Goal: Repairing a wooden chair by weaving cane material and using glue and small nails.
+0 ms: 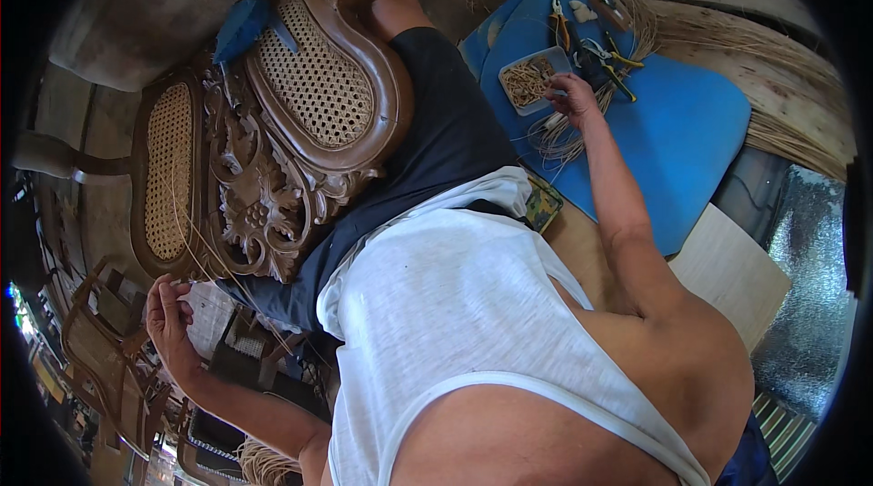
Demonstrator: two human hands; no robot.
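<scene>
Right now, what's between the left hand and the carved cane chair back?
Head view: thin cane strands run from the left hand up to the carved cane chair back; otherwise the gap is bare.

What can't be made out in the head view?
- Right hand fingertips: curled over thin cane strands, grip hidden.
- Small grey tray contents: too small.
- Left hand pinch: strand too thin to confirm.
- Carved brown wooden cane-back chair: legs hidden by the lap.

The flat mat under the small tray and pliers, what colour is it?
Bright blue mat, head view.
</scene>
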